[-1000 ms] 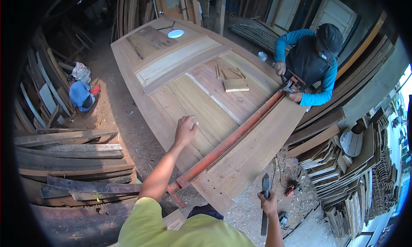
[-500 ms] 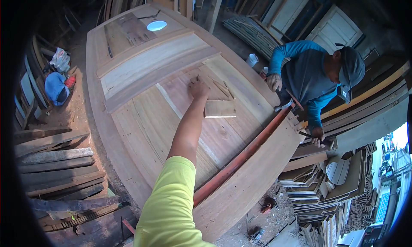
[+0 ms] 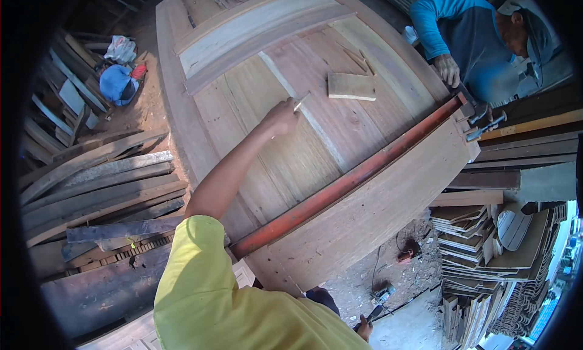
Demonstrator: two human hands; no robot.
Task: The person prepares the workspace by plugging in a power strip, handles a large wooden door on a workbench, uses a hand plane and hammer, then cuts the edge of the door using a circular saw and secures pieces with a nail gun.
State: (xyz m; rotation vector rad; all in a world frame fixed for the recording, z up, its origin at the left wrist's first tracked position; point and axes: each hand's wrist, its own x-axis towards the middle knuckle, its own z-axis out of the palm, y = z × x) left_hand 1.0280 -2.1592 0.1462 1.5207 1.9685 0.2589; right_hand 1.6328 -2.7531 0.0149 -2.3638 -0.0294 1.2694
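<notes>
My left hand (image 3: 284,117) is closed round a thin, pale wooden stick (image 3: 302,101), its tip poking out past the fingers. It is over the large wooden door panel (image 3: 261,161), on the near-left side. Beyond it lie a short wood block (image 3: 352,86) and a few more thin sticks (image 3: 358,59). Low in the view, beside my yellow sleeve, my right hand (image 3: 364,329) grips a dark tool handle (image 3: 376,312); the rest of the tool cannot be made out. A red metal bar (image 3: 352,180) runs along the panel's near edge, beside a wide plank (image 3: 370,210).
A co-worker in a blue-sleeved top (image 3: 467,40) bends over the far right corner, near a metal clamp (image 3: 486,126). Stacked timber (image 3: 115,192) lines the left. Cut boards (image 3: 467,247) are piled at right. A power cord and debris (image 3: 388,271) lie on the floor.
My left hand has drawn back left and nearer from the sticks, with one stick now in it. My right hand has come into view with its tool. The whole view has shifted.
</notes>
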